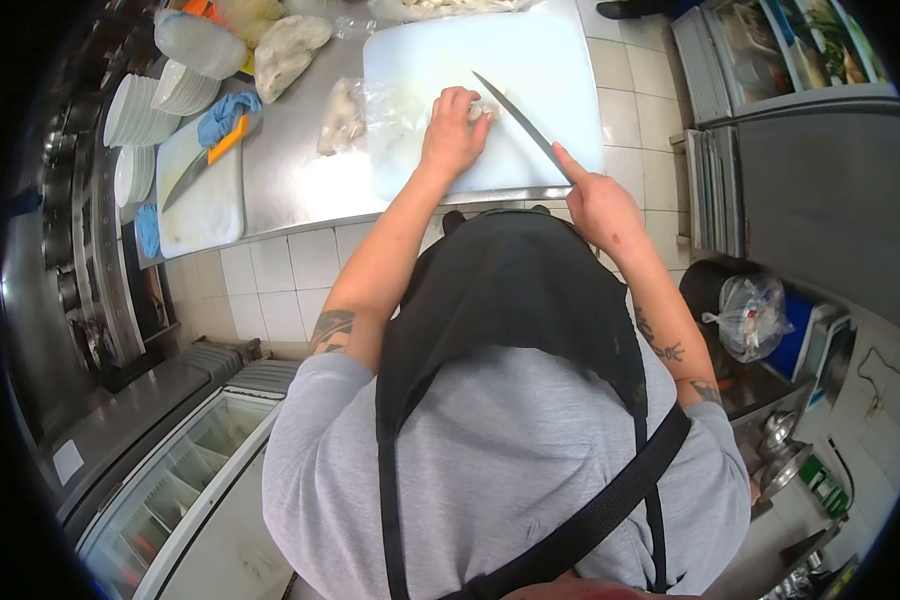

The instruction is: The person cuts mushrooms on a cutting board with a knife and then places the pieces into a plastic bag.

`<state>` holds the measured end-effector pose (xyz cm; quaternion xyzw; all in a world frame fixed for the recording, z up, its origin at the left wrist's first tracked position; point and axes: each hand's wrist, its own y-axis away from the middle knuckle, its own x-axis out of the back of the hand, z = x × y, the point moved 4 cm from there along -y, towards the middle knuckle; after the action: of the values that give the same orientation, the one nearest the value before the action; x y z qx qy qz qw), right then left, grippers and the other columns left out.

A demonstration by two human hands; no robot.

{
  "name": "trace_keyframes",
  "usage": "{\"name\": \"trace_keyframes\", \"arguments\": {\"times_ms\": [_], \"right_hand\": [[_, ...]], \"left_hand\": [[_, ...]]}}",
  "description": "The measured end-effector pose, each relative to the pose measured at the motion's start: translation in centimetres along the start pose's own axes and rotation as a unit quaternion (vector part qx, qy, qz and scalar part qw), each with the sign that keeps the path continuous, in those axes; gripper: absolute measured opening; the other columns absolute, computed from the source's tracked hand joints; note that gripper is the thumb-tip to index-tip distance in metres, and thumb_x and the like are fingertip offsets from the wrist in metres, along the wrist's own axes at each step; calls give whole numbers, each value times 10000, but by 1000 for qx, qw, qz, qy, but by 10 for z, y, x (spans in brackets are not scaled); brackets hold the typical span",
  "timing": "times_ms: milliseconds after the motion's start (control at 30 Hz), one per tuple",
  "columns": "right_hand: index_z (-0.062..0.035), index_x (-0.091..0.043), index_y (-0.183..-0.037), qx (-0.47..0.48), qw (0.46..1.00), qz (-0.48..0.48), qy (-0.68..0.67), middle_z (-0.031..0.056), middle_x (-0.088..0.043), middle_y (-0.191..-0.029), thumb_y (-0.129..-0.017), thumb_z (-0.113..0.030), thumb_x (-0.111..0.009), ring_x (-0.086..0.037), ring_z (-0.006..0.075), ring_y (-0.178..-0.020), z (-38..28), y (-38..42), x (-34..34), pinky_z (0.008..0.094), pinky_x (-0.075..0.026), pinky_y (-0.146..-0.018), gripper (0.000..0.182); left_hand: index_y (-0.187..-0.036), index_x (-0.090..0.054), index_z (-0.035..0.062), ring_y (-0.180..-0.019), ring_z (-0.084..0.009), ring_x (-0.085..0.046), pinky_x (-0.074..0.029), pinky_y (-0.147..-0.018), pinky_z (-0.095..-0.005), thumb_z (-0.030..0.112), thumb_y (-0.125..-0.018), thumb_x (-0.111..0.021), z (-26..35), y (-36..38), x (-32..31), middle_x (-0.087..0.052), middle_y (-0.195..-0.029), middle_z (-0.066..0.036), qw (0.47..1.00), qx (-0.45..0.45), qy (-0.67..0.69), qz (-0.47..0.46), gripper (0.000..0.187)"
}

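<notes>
A large white cutting board (420, 60) lies on the steel table in front of me. My right hand (607, 212) is closed round the handle of a long kitchen knife (522, 122), its index finger stretched along the top of the blade. The blade slants over the board, its tip pointing away and to the left. My left hand (455, 138) is on the board left of the blade, fingers curled against a small whitish piece of food (486, 108). Its exact kind is too small to tell. A clear plastic bag with pale pieces (343, 115) lies at the board's left edge.
To the left, a second cutting board (220, 205) carries an orange-handled knife (228, 140) and a blue cloth (227, 117). Stacked white bowls (142, 110) stand behind it. Several filled plastic bags (288, 55) sit farther back. A fridge (820, 170) stands at right.
</notes>
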<state>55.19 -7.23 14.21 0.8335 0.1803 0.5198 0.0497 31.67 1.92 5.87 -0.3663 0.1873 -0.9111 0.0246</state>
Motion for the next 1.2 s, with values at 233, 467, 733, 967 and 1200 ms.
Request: {"name": "trace_keyframes", "arguments": {"times_ms": [233, 467, 733, 967, 1200], "right_hand": [[-278, -433, -1594, 23, 999, -18, 21, 226, -695, -838, -918, -59, -538, -676, 411, -775, -11, 3, 2, 541, -545, -750, 718], [-286, -467, -1577, 19, 999, -35, 26, 247, -683, -813, -917, -50, -531, -661, 430, -764, -21, 3, 3, 535, -527, -750, 704], [-314, -422, -1604, 13, 997, -59, 49, 240, -678, -800, -923, -54, -535, -669, 421, -757, -18, 1, -4, 532, -536, -750, 737], [-351, -337, -1639, 14, 992, -108, 69, 236, -675, -785, -945, -64, -522, -680, 411, -769, -7, -11, -15, 531, -545, -759, 774], [-392, -328, -1636, 20, 985, -133, 108, 223, -690, -971, -969, -98, -520, -714, 390, -865, -2, 3, -12, 515, -584, -794, 753]], "left_hand": [[-1114, -623, 57, -1063, -405, -610, -522, -895, -479, 68, -926, -659, -21, 12, 9, -592, -1158, -157, 999, 12, 35, 2, 192], [-1076, -630, 37, -1013, -401, -635, -532, -867, -469, 47, -944, -618, -23, 5, 7, -614, -1094, -172, 997, 49, 58, 6, 133], [-1063, -634, 36, -987, -403, -648, -543, -851, -476, 52, -940, -617, -20, 1, 12, -620, -1078, -173, 998, 53, 30, -27, 125], [-1181, -692, 115, -1059, -321, -614, -540, -909, -417, 14, -903, -641, -7, -11, 28, -639, -1172, -101, 991, -88, -47, -90, 300], [-1235, -708, 152, -1151, -325, -587, -519, -1008, -427, 56, -921, -664, -11, -30, 27, -641, -1257, -52, 944, -76, -139, -290, 331]]}}
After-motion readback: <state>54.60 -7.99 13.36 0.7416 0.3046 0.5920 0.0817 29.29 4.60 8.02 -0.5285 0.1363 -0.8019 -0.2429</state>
